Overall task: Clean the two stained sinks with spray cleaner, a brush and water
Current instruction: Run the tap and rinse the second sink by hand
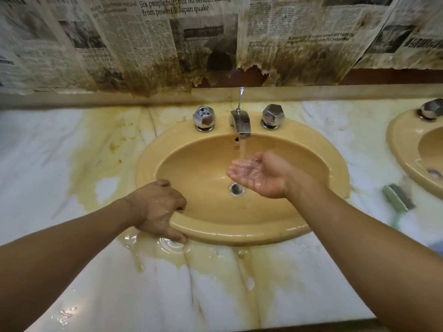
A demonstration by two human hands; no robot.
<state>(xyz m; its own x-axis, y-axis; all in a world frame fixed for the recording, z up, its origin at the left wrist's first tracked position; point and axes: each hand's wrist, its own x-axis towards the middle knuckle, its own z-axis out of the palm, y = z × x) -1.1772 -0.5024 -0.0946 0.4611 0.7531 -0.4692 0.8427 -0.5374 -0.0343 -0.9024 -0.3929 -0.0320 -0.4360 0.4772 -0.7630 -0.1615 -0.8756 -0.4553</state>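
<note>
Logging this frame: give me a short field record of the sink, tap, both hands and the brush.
near sink: yellow, front rim wet
tap: running
right hand: cupped palm up under the stream, catching water
left hand: grips the front-left rim, fingers curled over it, thumb on the wet counter
brush: lying on the counter between the sinks, untouched
second sink: partly in view, right edge

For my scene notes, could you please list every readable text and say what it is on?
"Six people hurt but no serious damage from powerful Japan quake": headline on the newspaper.
Other headlines and columns: too blurred to read.
Nothing readable on the sink.
</note>
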